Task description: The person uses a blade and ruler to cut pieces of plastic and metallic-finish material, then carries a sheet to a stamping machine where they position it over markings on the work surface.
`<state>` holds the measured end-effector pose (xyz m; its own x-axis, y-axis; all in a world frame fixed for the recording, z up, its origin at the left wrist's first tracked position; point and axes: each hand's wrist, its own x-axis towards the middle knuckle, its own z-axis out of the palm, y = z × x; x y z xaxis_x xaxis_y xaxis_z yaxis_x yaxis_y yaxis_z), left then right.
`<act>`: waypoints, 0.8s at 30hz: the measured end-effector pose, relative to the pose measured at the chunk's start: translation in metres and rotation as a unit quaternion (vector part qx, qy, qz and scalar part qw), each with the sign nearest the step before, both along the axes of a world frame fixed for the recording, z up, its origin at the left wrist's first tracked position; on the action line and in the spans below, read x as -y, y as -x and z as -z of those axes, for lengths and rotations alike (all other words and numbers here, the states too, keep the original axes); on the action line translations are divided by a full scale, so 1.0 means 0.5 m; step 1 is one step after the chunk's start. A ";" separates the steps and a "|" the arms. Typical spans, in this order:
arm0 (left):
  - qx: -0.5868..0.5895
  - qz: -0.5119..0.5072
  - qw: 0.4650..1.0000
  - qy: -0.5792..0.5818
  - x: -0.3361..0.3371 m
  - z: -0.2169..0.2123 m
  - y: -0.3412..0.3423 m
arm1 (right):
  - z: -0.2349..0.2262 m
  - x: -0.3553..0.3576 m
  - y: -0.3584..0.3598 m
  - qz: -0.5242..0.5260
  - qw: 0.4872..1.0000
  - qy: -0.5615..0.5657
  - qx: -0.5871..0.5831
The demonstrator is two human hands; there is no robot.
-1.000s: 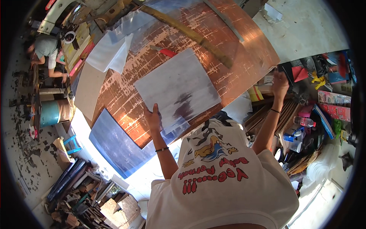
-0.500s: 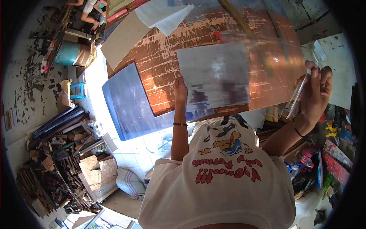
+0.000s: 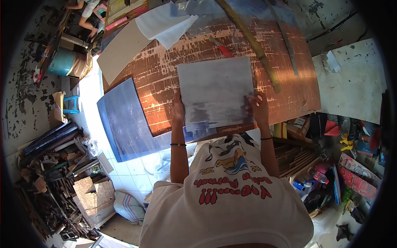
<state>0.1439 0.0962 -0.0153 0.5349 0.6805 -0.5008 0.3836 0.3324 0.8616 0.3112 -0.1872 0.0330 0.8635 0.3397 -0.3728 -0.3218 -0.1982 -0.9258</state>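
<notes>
A grey rectangular sheet (image 3: 217, 89) with dark smudges and reflections along its near side is in front of me over the worn brown tabletop (image 3: 159, 68). My left hand (image 3: 178, 109) grips its left edge, fingers upright along the side. At the right edge, my right hand (image 3: 257, 108) has its fingers bent over the border. Whether the sheet lies flat or is slightly raised, I cannot tell. Just beyond its far edge is a red-handled cutting knife (image 3: 224, 51). A dark blue sheet (image 3: 124, 118) lies to the left.
A wooden stick (image 3: 256, 45) and a thin metal strip (image 3: 285, 39) lie at the far right of the table. A beige board (image 3: 122, 56) and white film (image 3: 169, 31) are at the far left. Scrap wood (image 3: 58, 173) is heaped on the floor; a person's leg (image 3: 86, 20) shows beyond.
My right hand has come in from the far right to the grey sheet's right edge. The clear film stretched from it no longer shows there. My left hand stays at the left edge.
</notes>
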 end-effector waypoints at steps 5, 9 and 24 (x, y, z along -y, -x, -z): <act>0.032 0.005 0.999 -0.043 -0.009 0.058 0.006 | 0.053 0.024 0.017 -0.023 0.998 0.045 -0.031; -0.105 0.048 0.969 -0.217 0.012 -0.008 -0.010 | 0.066 0.025 -0.003 -0.072 0.945 0.198 0.250; 0.319 -0.515 0.795 0.027 -0.113 0.120 0.693 | 0.032 -0.062 -0.039 -0.082 0.941 0.157 0.288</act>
